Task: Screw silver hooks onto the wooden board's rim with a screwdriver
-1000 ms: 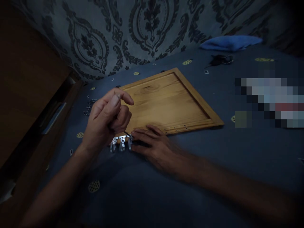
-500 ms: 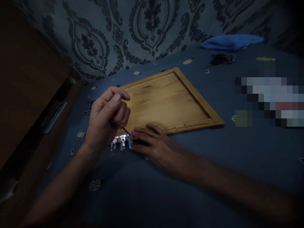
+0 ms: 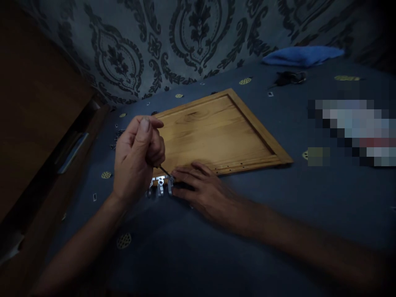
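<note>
While gripping thin-shafted tool (image 3: 164, 170) w/ L hand (image 3: 137, 152), pointing it at metal bracket (image 3: 161, 185) on wood panel (image 3: 210, 128); resting R hand (image 3: 210, 189) alongside, can't tell R grip.

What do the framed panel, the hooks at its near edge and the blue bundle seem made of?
Framed panel: apparently wood, with grain streaks and a knot-like swirl; the faint sheen suggests varnish.
Hooks: probably metal, silvery with bright glints; plating can't be told.
Blue bundle: likely cloth, matte and softly slumped; the fibre can't be told.
</note>
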`<state>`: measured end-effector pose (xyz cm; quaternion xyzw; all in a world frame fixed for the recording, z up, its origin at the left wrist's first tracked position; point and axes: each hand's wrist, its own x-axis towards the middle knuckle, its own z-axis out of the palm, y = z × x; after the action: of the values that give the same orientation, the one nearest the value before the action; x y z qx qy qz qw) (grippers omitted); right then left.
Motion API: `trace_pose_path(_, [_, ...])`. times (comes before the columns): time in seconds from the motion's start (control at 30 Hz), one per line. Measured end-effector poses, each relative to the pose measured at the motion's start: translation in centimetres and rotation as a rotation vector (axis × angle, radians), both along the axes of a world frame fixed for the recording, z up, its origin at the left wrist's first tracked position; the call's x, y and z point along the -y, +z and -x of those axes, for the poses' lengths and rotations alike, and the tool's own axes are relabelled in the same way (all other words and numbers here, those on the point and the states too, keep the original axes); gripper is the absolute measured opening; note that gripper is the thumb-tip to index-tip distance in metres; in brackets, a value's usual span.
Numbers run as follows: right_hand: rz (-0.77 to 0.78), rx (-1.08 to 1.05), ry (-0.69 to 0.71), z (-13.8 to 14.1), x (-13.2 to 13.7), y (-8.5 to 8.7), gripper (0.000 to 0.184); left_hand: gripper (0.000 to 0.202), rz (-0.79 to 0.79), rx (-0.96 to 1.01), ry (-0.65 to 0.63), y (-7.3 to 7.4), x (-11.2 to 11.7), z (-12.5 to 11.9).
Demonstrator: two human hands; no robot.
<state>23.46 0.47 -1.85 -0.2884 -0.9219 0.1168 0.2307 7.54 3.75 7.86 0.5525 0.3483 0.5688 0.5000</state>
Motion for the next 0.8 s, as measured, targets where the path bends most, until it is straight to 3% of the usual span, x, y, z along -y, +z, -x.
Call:
trace_pose_path(0.23, [0.003,-0.033,0.004,0.04,0.06,-0.18,0.037,0.027,0.009,-0.082,-0.283,0.28,-0.57,0.88])
trace_pose_path(0.3, [0.006,-0.025,0.006,-0.01,0.09,-0.08,0.036,0.025,0.02,-0.092,-0.277,0.39,-0.57,0.93])
trace_pose_path(0.5, [-0.003,-0.025,-0.002,0.02,0.05,-0.12,0.034,0.023,-0.009,-0.064,-0.061,0.32,0.15,0.23])
trace_pose_path(0.8, [0.011,0.004,-0.007,0.01,0.14,0.11,0.038,0.029,0.017,-0.065,-0.241,0.39,-0.37,0.22])
